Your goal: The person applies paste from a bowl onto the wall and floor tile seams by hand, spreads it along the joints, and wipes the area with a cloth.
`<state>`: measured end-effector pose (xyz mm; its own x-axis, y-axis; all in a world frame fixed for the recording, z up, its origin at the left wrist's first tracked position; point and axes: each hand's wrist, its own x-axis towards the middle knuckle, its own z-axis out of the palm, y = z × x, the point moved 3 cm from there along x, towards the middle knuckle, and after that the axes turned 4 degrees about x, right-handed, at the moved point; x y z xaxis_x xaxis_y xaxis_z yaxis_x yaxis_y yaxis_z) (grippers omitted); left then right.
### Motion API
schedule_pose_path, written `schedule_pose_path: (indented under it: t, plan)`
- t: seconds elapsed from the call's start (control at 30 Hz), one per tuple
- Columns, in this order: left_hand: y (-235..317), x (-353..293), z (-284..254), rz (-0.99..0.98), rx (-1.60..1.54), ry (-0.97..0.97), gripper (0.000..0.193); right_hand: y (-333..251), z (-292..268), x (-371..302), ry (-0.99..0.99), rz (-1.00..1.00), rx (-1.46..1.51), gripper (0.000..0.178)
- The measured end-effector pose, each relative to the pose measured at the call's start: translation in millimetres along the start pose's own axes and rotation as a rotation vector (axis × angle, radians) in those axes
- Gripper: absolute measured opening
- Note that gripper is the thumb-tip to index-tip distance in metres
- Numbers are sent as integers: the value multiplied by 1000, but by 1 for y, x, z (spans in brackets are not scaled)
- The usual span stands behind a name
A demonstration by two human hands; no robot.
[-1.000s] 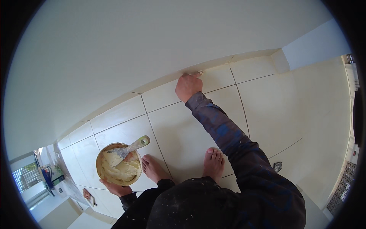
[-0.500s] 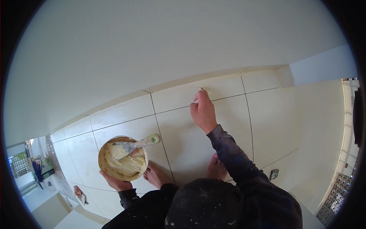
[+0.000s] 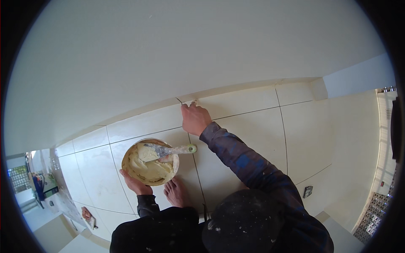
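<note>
My left hand grips the near-left side of a round tub and keeps it above the floor. Thick cream-coloured paste lies inside it. A putty knife rests across the tub, its smeared blade in the paste and its handle sticking out to the right. My right hand reaches to the foot of the wall, at the skirting near a dark joint. Its fingers are curled together; a pale bit shows at the fingertips, and what they hold, if anything, is hidden.
Large cream floor tiles with dark joints run along the grey wall. My bare foot stands just right of the tub. A small dark square item lies on the floor at right, a stained rag-like thing at lower left.
My right hand has moved left along the skirting to the dark joint. My left hand has shifted the tub slightly right and up, with the putty knife still in it.
</note>
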<state>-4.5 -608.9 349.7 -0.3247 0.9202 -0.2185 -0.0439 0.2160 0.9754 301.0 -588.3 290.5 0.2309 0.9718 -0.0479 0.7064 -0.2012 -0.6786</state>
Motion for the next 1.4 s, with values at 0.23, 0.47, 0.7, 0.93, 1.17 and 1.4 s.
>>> schedule_pose_path:
  t: [0.23, 0.47, 0.7, 0.93, 1.17, 1.4]
  plan:
    - [-176, 25, 151, -99, 75, -291, 62, 143, -40, -130, 83, 284, 720, 24]
    - [-223, 240, 80, -82, 125, -266, 62, 23, 222, -10, -250, -35, 614, 24]
    - [-107, 375, 15, -83, 145, -149, 64, -140, 283, 132, -401, -176, 638, 24]
    - [-141, 252, 66, -94, 164, -141, 71, -35, 212, 65, -376, -141, 935, 18]
    - [-172, 120, 152, -72, 193, -152, 69, 140, 90, -17, -134, 274, 1830, 14]
    - [-145, 88, 217, -55, 134, -201, 68, 301, -9, 45, 602, 316, 1034, 13]
